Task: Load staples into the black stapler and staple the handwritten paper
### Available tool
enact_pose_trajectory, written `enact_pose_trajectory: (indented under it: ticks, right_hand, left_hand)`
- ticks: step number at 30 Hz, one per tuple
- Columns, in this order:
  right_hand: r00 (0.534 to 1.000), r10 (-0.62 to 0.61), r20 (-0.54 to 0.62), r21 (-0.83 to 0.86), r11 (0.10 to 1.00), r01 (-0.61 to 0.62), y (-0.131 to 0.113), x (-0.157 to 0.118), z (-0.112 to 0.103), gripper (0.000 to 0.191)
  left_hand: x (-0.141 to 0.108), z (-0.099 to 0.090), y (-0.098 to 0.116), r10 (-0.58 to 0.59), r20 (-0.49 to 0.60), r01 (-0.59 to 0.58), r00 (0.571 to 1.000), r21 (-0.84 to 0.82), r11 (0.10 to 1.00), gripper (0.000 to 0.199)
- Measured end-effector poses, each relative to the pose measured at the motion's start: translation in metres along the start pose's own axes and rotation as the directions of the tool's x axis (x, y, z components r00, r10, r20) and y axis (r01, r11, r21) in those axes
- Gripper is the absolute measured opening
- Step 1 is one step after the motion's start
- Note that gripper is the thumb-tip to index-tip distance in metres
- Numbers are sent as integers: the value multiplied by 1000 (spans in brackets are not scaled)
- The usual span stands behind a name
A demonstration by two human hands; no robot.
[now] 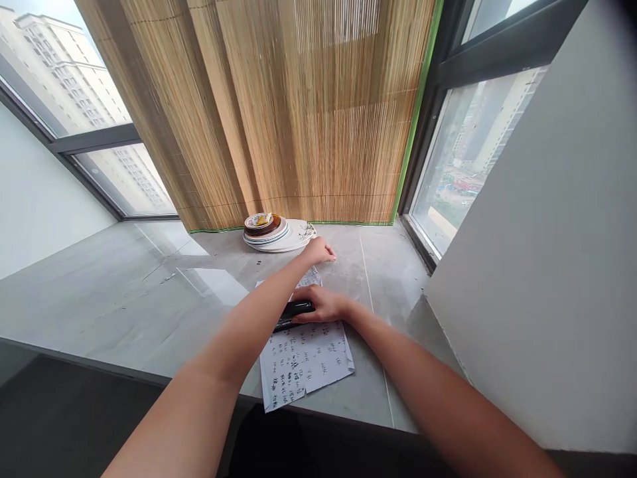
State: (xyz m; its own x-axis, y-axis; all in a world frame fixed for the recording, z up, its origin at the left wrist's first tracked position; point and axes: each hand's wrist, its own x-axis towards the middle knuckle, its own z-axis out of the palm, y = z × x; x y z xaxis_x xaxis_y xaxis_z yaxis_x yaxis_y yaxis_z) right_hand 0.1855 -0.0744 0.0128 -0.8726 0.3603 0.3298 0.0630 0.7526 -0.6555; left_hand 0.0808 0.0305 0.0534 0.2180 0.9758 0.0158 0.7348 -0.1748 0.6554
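My hands reach across a pale grey window ledge (119, 299), the left hand (322, 251) farther out and the right hand (322, 304) nearer to me. The right is wrapped around what looks like a black stapler (300, 307), thumb along the near side and fingers over the far side. The left hangs at 1 o'clock from the stapler with its fingers curled in; I cannot tell whether they pinch anything. My left forearm (269, 312) cuts across the scene and hides the stapler's far-left end.

The stapler lies over handwritten paper (323, 352), which spreads out from it toward 5 and 6 o'clock, its lower edge hanging past the front of the ledge. More paper with writing (313, 277) shows at 12 to 1 o'clock, between my two hands.

At 11 o'clock, just beside my left hand, sits a stack of dishes: a white oval plate (301, 232) with a dark painted sprig, round plates (281, 234), a brown dish (273, 226) and a small patterned dish (253, 221) on top. A slatted blind (308, 126) hangs behind them at 12 o'clock, with windows at 10 (122, 176) and 2 (468, 153), and a white wall (542, 265) at 3.
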Motion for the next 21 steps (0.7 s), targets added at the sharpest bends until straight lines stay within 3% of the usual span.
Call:
enact_pose_trajectory:
  ticks: [3, 6, 9, 12, 16, 21]
  right_hand:
    - [999, -36, 30, 13, 999, 36, 4, 1, 1, 26]
    - [998, -55, 9, 15, 998, 55, 6, 0, 1, 25]
    - [998, -59, 7, 23, 998, 59, 4, 0, 1, 24]
    - [999, -49, 13, 40, 998, 49, 1, 1, 1, 22]
    - [999, -34, 10, 78, 996, 33, -3, 1, 0, 18]
    - [999, -34, -6, 64, 997, 34, -4, 0, 1, 21]
  left_hand:
    - [3, -6, -2, 1, -53, 0, 999, 23, 1000, 11]
    - [-17, -32, -14, 51, -142, -50, 989, 8, 999, 11]
    - [-59, -71, -54, 125, -301, -148, 945, -55, 987, 18]
    - [-104, -95, -110, 38, -469, -39, 882, 8, 999, 18]
    - [-137, -91, -158, -85, -550, 69, 831, -50, 996, 38]
    - [-137, -70, -161, -74, -491, 145, 868, 108, 984, 23]
